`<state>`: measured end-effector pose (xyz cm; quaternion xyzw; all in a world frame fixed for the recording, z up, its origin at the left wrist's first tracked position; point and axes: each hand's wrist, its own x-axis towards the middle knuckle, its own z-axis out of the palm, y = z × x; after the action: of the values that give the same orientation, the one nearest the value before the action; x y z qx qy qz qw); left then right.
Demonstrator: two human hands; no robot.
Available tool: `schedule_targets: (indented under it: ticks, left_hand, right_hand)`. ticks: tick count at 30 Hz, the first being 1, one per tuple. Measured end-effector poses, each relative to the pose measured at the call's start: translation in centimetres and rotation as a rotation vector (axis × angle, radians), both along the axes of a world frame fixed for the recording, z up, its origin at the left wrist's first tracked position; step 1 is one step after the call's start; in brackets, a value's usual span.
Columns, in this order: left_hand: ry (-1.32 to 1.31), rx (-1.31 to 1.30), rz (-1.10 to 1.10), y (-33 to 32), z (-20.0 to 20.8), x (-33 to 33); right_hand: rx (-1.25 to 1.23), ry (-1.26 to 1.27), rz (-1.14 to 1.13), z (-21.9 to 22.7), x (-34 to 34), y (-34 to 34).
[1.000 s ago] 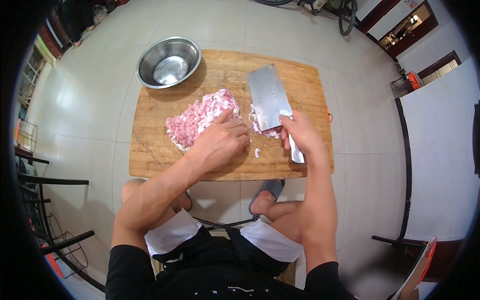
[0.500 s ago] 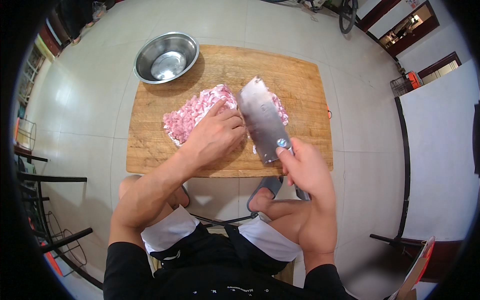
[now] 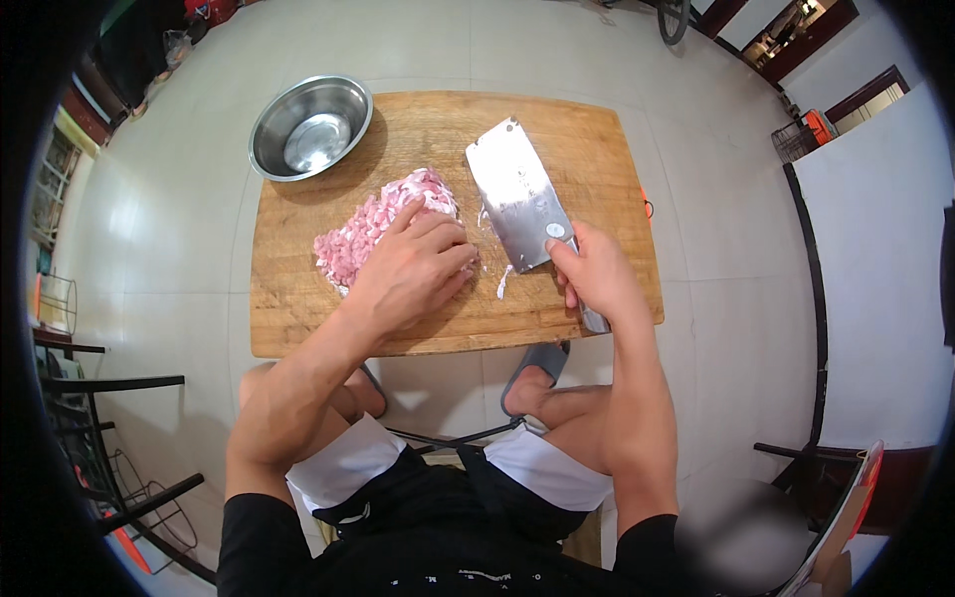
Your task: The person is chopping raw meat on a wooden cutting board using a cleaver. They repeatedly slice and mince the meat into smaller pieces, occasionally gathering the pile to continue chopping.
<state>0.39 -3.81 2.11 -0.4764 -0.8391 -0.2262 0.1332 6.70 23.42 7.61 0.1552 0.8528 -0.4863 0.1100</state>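
My right hand [image 3: 599, 271] is closed around the handle of a broad metal cleaver [image 3: 512, 189]. The blade's flat side faces up over the right half of a wooden chopping board [image 3: 597, 149]; what lies under it is hidden. Left of the blade, a pile of diced pink and white raw meat [image 3: 363, 231] sits on the board. Over the pile's right edge rests my left hand [image 3: 413, 264], index finger extended and the others bent against the meat. Pale meat scraps [image 3: 502, 284] lie between hand and blade.
A metal bowl [image 3: 311, 129] stands at the board's far left corner. Black-framed furniture [image 3: 119, 383] is at the left, a white panel [image 3: 875, 279] at the right. My slippered foot [image 3: 535, 378] is just below the board's near edge.
The cleaver has shifted up and slightly right, its blade catching more light. Meat that showed right of the blade is out of sight. My left hand remains on the pile.
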Motion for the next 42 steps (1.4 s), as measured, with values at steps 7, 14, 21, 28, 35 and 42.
schedule_targets:
  ticks: [7,14,21,28,35,42]
  left_hand:
    - [-0.066,-0.020,0.001,-0.5,0.4,0.0]
    - [-0.075,-0.032,0.014,-0.5,0.5,-0.1]
    - [-0.061,-0.004,0.010,-0.3,0.4,-0.4]
    - [-0.048,0.020,0.042,-0.2,0.7,-0.3]
    - [-0.067,0.029,-0.026,-0.2,1.0,-0.4]
    - [-0.019,-0.028,-0.001,0.9,-0.5,-0.3]
  right_hand:
    - [0.157,0.190,-0.005,0.7,1.1,-0.5]
    - [-0.018,0.023,-0.007,2.4,3.7,-1.5]
    - [-0.097,-0.064,0.057,0.5,3.4,-2.1]
    - [-0.012,0.007,0.022,-0.6,2.1,0.2]
    - [0.072,0.076,-0.016,0.0,0.6,0.8]
    - [0.459,0.157,0.063,3.6,3.5,-2.8]
